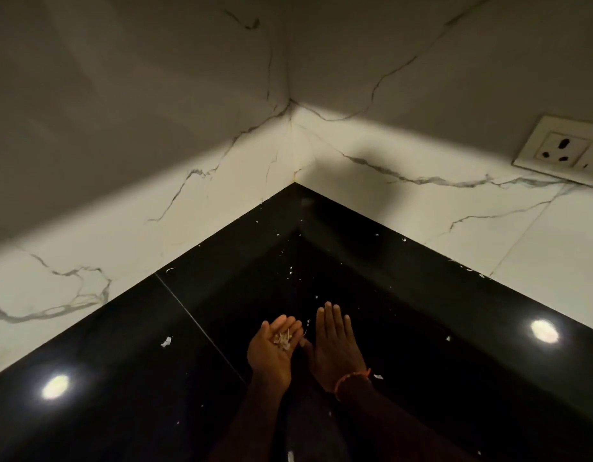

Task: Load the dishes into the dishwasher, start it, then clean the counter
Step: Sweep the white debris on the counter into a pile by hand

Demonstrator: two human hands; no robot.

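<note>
**Debris gathered by hand in the corner of a black desk**

The left hand (274, 347) is held palm up and loosely cupped, its fingers slightly curled; a small heap of pale scraps (283, 338) is carried in the palm without being pinched. The right hand (335, 345) is laid just beside it, fully spread and palm down, with the fingers straight and pressed together and pointed toward the corner; nothing is gripped by it, and whether it rests on the surface or hangs just above it cannot be told. An orange thread band (352, 381) is worn on the right wrist. Both forearms are seen entering from the lower edge.

Both hands are placed over a glossy black desk (121, 378), which is fitted into a wall corner. Small white flecks (290, 270) are scattered over the surface, most thickly between the hands and the corner, and a larger white fragment (166, 341) is seen well to the left of the left hand. Two round ceiling lights are mirrored in the polish, one at the left (55, 386) and one at the right (544, 331).

The desk is bounded by white marble-patterned walls (221, 181) marked with grey veins. A white wall socket (558, 151) is mounted on the right-hand wall, well apart from the hands.
</note>
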